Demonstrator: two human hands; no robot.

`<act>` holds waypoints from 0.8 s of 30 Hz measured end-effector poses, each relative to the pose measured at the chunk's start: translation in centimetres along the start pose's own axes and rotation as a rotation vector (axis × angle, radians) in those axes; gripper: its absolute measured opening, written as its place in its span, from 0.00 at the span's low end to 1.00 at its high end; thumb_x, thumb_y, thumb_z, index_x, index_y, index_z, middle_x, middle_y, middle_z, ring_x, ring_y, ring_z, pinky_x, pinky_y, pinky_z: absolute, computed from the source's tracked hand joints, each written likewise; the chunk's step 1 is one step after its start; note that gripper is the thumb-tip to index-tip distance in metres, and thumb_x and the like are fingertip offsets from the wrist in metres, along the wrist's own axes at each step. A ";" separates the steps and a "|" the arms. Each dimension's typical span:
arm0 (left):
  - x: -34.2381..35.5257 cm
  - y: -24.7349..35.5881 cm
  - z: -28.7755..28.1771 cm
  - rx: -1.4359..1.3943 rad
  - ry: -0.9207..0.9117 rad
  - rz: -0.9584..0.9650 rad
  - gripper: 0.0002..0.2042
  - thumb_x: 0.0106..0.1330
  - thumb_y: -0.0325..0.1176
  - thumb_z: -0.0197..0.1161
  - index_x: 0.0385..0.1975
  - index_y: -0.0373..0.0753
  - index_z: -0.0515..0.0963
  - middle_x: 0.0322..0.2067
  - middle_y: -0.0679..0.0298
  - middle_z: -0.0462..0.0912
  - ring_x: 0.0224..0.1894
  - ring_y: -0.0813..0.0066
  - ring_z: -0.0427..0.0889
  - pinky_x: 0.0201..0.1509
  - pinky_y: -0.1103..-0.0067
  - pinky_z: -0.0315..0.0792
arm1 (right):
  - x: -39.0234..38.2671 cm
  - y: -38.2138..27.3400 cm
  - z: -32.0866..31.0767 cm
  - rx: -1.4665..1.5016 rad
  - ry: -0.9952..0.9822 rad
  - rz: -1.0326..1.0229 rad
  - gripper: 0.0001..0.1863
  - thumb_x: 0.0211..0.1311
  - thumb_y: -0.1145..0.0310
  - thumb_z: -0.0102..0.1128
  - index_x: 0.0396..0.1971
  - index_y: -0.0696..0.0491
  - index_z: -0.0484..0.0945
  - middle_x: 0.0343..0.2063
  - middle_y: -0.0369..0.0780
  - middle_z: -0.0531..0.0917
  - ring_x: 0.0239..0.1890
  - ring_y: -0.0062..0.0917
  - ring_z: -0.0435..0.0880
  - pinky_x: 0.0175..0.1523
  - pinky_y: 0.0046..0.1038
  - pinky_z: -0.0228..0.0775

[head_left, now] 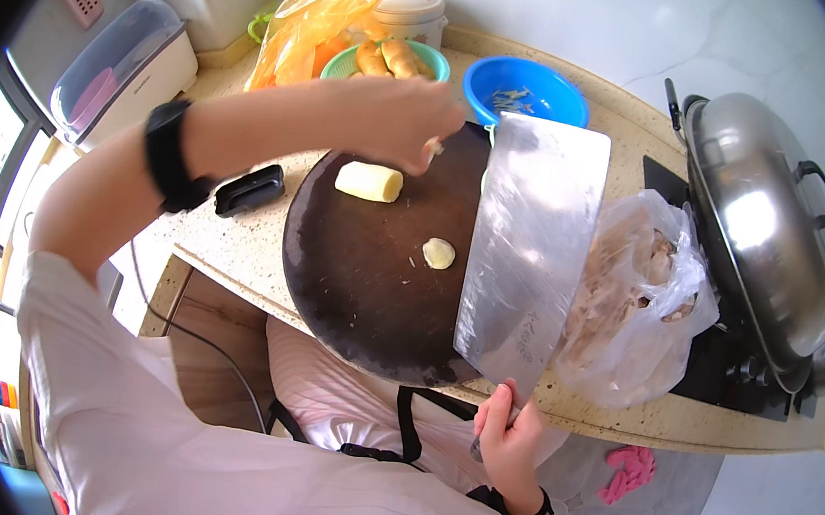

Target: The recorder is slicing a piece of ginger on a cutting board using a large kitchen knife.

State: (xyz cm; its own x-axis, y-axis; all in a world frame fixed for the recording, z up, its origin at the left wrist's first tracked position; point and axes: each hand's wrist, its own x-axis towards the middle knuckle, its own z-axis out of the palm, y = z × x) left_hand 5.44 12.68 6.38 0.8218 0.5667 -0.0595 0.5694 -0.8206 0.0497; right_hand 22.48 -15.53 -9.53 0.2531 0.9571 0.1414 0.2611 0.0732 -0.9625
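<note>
My right hand (511, 437) grips the handle of a broad cleaver (533, 240), its wide steel blade standing over the right side of a round dark chopping board (360, 282). Over the board's far edge reaches my left hand (412, 122), fingers curled downward. Whatever may be between those fingertips is hidden. Just below the left hand lies a pale yellow, peeled, cylindrical vegetable piece (368, 182). A small pale, rounded piece (438, 253) rests near the board's middle, apart from both hands. The blade hides part of the board.
Behind the board stand a green basket (437, 62) of brown tubers, an orange plastic bag (300, 40) and a blue basin (570, 101) with small scraps. A clear bag (627, 320) sits right of the cleaver, beside a lidded wok (757, 183). A black tray (251, 190) lies left.
</note>
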 end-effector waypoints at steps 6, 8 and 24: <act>14.9 -5.1 -0.3 0.075 0.207 -0.112 0.15 0.52 0.33 0.66 0.40 0.36 0.77 0.32 0.53 0.82 0.37 0.54 0.82 0.39 0.66 0.77 | -1.1 2.3 2.2 0.265 0.126 -0.035 0.08 0.70 0.72 0.41 0.34 0.62 0.65 0.10 0.36 0.69 0.11 0.18 0.69 0.17 0.20 0.63; 17.9 -5.5 1.1 0.145 0.226 -0.168 0.18 0.56 0.35 0.66 0.46 0.39 0.77 0.36 0.54 0.82 0.39 0.54 0.82 0.41 0.65 0.77 | -1.1 2.7 2.5 0.276 0.127 -0.065 0.08 0.70 0.72 0.41 0.36 0.62 0.64 0.10 0.36 0.69 0.11 0.18 0.70 0.17 0.21 0.63; -28.3 5.5 17.4 -0.389 0.869 -1.031 0.18 0.72 0.36 0.45 0.21 0.34 0.74 0.10 0.71 0.61 0.15 0.86 0.60 0.18 0.82 0.52 | -1.4 2.8 2.2 0.501 0.125 0.011 0.11 0.71 0.72 0.40 0.27 0.60 0.59 0.15 0.40 0.70 0.12 0.20 0.69 0.17 0.25 0.67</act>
State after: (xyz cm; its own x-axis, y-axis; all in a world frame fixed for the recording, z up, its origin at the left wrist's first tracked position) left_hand -15.04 -9.23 -9.05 -0.2953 0.8755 0.3826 0.7682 -0.0206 0.6399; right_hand 20.83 -16.04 -12.91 0.3711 0.9198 0.1275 -0.2129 0.2180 -0.9525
